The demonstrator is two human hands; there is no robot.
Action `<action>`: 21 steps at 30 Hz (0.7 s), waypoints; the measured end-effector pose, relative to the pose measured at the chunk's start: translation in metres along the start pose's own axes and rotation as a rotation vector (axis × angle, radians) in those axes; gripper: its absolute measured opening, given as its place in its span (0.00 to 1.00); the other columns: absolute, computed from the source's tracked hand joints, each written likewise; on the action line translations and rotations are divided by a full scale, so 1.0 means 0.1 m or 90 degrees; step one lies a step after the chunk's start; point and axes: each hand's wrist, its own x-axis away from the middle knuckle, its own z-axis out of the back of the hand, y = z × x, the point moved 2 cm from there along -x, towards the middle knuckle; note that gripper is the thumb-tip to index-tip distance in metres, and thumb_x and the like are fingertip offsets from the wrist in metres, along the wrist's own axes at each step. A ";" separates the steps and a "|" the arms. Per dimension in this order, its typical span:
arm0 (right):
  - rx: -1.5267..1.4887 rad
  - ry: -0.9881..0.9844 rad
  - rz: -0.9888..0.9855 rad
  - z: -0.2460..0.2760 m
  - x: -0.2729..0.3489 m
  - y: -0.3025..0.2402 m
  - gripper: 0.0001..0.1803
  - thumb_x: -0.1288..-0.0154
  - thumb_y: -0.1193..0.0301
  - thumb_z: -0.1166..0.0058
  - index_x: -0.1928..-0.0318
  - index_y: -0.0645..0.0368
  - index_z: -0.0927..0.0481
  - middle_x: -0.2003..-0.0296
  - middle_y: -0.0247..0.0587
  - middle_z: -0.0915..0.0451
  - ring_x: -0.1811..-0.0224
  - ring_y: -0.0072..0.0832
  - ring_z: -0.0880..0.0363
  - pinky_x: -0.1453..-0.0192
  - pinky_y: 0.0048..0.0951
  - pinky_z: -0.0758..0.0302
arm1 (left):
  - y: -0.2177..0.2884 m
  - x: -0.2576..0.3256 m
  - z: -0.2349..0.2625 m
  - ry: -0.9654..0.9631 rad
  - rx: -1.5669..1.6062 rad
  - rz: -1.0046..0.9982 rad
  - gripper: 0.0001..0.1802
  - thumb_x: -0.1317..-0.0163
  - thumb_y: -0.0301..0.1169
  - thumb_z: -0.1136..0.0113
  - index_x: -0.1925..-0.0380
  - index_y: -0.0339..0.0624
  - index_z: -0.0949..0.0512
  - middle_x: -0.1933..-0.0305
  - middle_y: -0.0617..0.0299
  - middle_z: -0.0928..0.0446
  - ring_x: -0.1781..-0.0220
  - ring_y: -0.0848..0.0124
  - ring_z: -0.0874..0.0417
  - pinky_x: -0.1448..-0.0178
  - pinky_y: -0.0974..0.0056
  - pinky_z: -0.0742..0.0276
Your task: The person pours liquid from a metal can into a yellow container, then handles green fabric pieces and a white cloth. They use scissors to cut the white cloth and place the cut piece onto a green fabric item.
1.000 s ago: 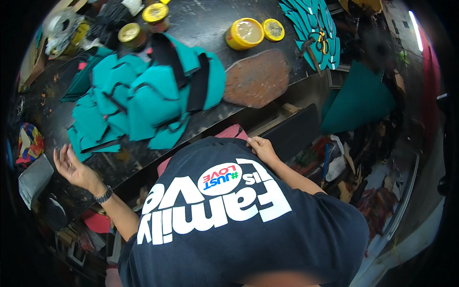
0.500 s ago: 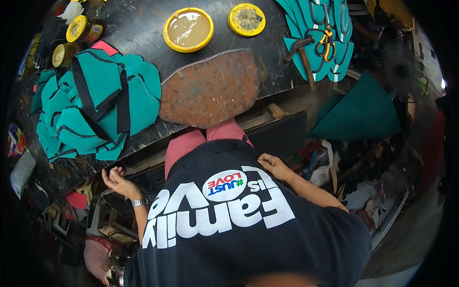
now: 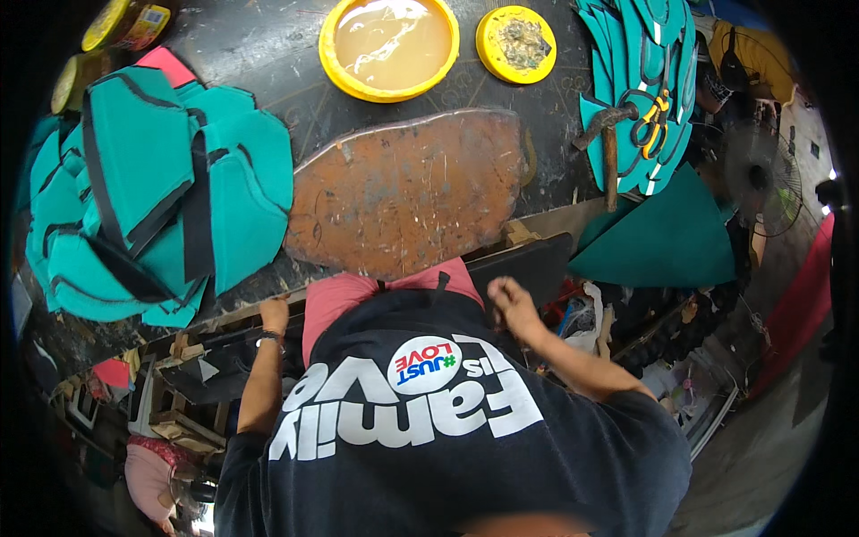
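Observation:
At the front edge of the black worktable [image 3: 295,125], my left hand [image 3: 274,315] is closed against the rim, its fingertips hidden. Beside my right thigh my right hand [image 3: 514,306] hovers with loosely curled fingers apart and nothing visible in it. A worn brown board [image 3: 403,192] lies between my lap and the table. To its left is a heap of green cut pieces with black strips [image 3: 242,206]. Beyond the board stands a yellow-rimmed tub of tan liquid [image 3: 391,54], with a yellow lid [image 3: 516,45] crusted with residue to its right.
At the table's right lie a hammer [image 3: 610,166] and yellow-black scissors [image 3: 656,125] on stacked green pieces [image 3: 617,67]. A dark green sheet [image 3: 662,242] hangs below them, near a fan [image 3: 759,174]. Jars [image 3: 121,25] stand far left. Another person [image 3: 150,479] is at lower left.
My left hand has moved from beside the table, fingers curled up, to its front edge. My right hand has lifted away from my shirt's side. The view has shifted closer to the table.

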 end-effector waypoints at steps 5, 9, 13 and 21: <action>0.591 0.074 0.315 0.03 -1.59 0.50 0.17 0.30 0.68 0.48 0.44 0.58 0.22 0.53 0.52 0.17 0.50 0.46 0.19 0.47 0.43 0.23 | 0.11 0.09 -0.74 -0.260 -0.333 0.002 0.17 0.35 0.36 0.47 0.58 0.36 0.15 0.60 0.40 0.16 0.58 0.45 0.13 0.53 0.44 0.19; 0.799 -0.061 0.201 -0.20 -2.03 0.90 0.23 0.33 0.68 0.48 0.38 0.59 0.25 0.44 0.56 0.22 0.41 0.54 0.25 0.37 0.45 0.26 | 0.17 0.28 -0.84 -0.286 -0.319 0.025 0.17 0.35 0.35 0.47 0.57 0.36 0.15 0.58 0.41 0.16 0.57 0.44 0.13 0.52 0.44 0.19; 0.764 -0.098 0.194 -0.33 -2.03 0.82 0.24 0.33 0.68 0.48 0.37 0.58 0.25 0.42 0.56 0.23 0.39 0.53 0.27 0.35 0.45 0.29 | 0.09 0.39 -0.76 -0.274 -0.296 0.053 0.17 0.35 0.35 0.48 0.56 0.37 0.16 0.57 0.41 0.16 0.56 0.44 0.14 0.52 0.44 0.19; 0.730 -0.126 0.202 -0.31 -2.03 0.51 0.25 0.33 0.67 0.48 0.35 0.57 0.26 0.38 0.55 0.27 0.34 0.51 0.32 0.31 0.44 0.34 | 0.10 0.32 -0.69 -0.249 -0.271 0.066 0.17 0.35 0.35 0.48 0.54 0.38 0.16 0.54 0.43 0.16 0.54 0.43 0.14 0.51 0.44 0.19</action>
